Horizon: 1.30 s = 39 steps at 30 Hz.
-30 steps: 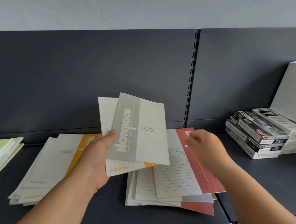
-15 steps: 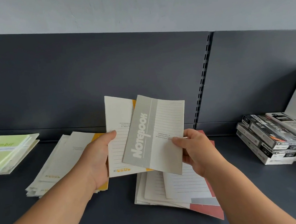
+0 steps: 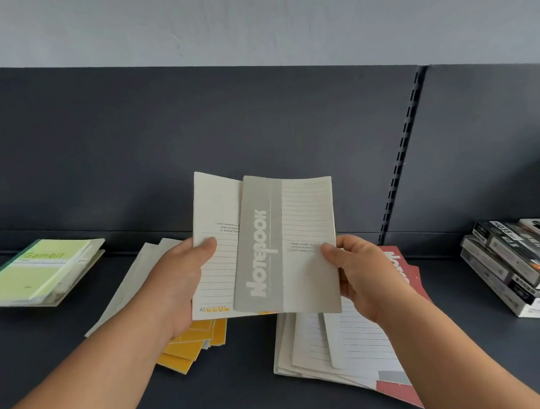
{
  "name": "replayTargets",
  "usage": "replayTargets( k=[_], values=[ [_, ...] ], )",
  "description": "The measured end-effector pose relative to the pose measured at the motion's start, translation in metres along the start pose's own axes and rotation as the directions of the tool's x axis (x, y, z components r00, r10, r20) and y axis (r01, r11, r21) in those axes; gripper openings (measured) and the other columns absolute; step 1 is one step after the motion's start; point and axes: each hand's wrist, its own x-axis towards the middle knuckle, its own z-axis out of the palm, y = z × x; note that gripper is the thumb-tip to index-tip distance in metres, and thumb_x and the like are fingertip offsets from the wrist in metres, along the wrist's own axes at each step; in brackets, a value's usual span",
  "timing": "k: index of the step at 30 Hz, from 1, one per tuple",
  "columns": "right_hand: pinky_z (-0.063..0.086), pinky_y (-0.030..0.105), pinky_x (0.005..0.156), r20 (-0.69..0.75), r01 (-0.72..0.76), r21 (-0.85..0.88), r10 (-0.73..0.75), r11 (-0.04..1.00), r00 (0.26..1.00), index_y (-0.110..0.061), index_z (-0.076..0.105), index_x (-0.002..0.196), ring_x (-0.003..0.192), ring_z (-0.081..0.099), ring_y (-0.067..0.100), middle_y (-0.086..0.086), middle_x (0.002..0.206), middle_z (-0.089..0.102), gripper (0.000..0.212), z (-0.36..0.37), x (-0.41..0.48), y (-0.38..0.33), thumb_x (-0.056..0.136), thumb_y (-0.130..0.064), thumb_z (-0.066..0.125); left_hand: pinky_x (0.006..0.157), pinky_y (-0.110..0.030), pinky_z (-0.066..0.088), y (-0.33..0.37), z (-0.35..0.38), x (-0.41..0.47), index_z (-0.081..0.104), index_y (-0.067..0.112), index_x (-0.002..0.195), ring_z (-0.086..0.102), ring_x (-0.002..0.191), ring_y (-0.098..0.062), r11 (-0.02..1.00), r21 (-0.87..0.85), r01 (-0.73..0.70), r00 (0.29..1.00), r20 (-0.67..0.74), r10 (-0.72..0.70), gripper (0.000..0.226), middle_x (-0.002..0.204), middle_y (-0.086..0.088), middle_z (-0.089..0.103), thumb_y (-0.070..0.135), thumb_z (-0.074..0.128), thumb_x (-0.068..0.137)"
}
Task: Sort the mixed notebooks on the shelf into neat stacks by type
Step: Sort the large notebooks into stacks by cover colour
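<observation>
The person holds two notebooks upright above the dark shelf (image 3: 75, 353), near the centre of the view. The left hand (image 3: 183, 284) grips the cream notebook (image 3: 215, 245), which has yellow squares at its lower edge. The thumb lies flat across its lined cover and the fingers are hidden behind it. The right hand (image 3: 363, 271) pinches the grey notebook (image 3: 281, 247) at its right edge, thumb on the front and fingers curled behind. The grey notebook overlaps the right part of the cream one and bears "Notebook" in white up its grey band.

At seven o'clock from the held pair, a fanned yellow-and-cream stack (image 3: 191, 348) lies on the shelf, partly under the left wrist. At five o'clock lies a loose mixed pile (image 3: 332, 350) of lined cream covers, with a red notebook (image 3: 403, 265) showing beside the right wrist. At nine o'clock, well apart, sits a green stack (image 3: 30, 273). At three o'clock, a pile of black-and-white boxes (image 3: 527, 266) rests on the shelf. A slotted upright (image 3: 402, 152) divides the dark back panel (image 3: 183, 130) at one o'clock.
</observation>
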Motion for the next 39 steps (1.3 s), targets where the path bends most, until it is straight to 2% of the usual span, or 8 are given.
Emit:
replayTargets(
  k=[8,14,18,23,28,31,34,39],
  values=[
    [0.051,0.033,0.073,0.057,0.223,-0.455,-0.222,0.862,0.973,-0.026,0.067,0.084,0.082,0.063,0.024,0.0,0.086,0.07,0.032,0.031,0.004,-0.026,0.1,-0.011,0.044,0.072,-0.043,0.054,0.016,-0.036,0.004,0.065,0.012,0.107,0.067,0.09,-0.032,1.0,-0.009,-0.025,0.996,-0.082,0.024,0.022,0.099,-0.014,0.072,0.026,0.05,0.098],
    [0.04,0.04,0.099,0.175,0.41,-0.77,-0.456,0.489,0.872,-0.034,0.069,0.098,0.089,0.059,0.015,-0.012,0.091,0.069,0.027,0.075,0.012,-0.052,0.1,-0.021,0.045,0.109,-0.052,0.033,0.029,-0.081,0.015,0.056,0.023,0.133,0.05,0.128,-0.026,0.997,0.068,-0.049,0.999,0.0,0.049,0.057,0.136,-0.004,0.058,0.054,0.059,0.085],
    [0.012,0.048,0.113,0.355,0.464,-0.882,-0.528,0.085,0.771,-0.037,0.07,0.104,0.109,0.05,0.016,-0.01,0.101,0.066,0.029,0.127,0.011,-0.058,0.101,-0.024,0.043,0.106,-0.053,0.038,0.041,-0.104,0.02,0.059,0.025,0.128,0.057,0.12,-0.028,0.998,0.06,-0.037,0.999,0.027,0.035,0.052,0.128,-0.003,0.063,0.055,0.058,0.086],
    [-0.002,0.051,0.116,0.516,0.537,-0.834,-0.525,-0.127,0.677,-0.03,0.069,0.106,0.108,0.044,0.018,-0.008,0.088,0.057,0.027,0.194,0.008,-0.049,0.101,-0.022,0.045,0.1,-0.049,0.044,0.05,-0.131,0.025,0.065,0.024,0.12,0.062,0.113,-0.027,0.985,0.167,-0.049,0.99,0.142,0.026,0.047,0.118,-0.002,0.069,0.053,0.065,0.083],
    [0.029,0.04,0.113,0.361,0.624,-0.774,-0.734,0.108,0.575,-0.02,0.066,0.119,0.119,0.049,0.023,-0.001,0.12,0.063,0.032,0.234,0.013,-0.031,0.087,-0.02,0.068,0.074,-0.036,0.055,0.043,-0.151,0.031,0.068,0.023,0.101,0.071,0.088,-0.021,0.939,0.306,-0.16,0.979,0.173,0.11,0.015,0.093,0.0,0.075,0.014,0.059,0.094],
    [0.035,0.028,0.104,0.035,0.446,-0.737,-0.629,0.509,0.777,-0.023,0.045,0.139,0.128,0.038,0.011,-0.009,0.138,0.045,0.052,0.234,0.01,-0.02,0.091,-0.026,0.064,0.073,-0.039,0.056,0.041,-0.163,0.04,0.068,0.022,0.102,0.069,0.091,-0.024,0.979,0.18,-0.098,0.99,0.122,0.076,0.016,0.096,-0.002,0.074,0.012,0.057,0.095],
    [0.046,0.016,0.076,-0.173,0.213,-0.415,-0.307,0.885,0.936,-0.023,0.041,0.133,0.092,0.053,0.005,-0.009,0.112,0.05,0.045,0.225,0.008,-0.006,0.092,-0.026,0.061,0.072,-0.042,0.056,0.039,-0.167,0.047,0.068,0.022,0.103,0.068,0.092,-0.026,0.999,0.042,-0.022,0.991,0.136,0.016,0.018,0.098,-0.003,0.074,0.012,0.055,0.096],
    [0.055,0.043,0.086,-0.22,0.021,-0.227,-0.072,0.974,0.973,-0.019,0.042,0.138,0.101,0.064,0.021,0.001,0.119,0.064,0.061,0.214,0.006,0.019,0.084,-0.013,0.07,0.08,-0.046,0.055,0.027,-0.159,0.055,0.066,0.021,0.104,0.066,0.098,-0.027,1.0,0.01,0.025,0.986,0.167,-0.026,0.016,0.104,-0.005,0.072,0.013,0.057,0.095]
  ],
)
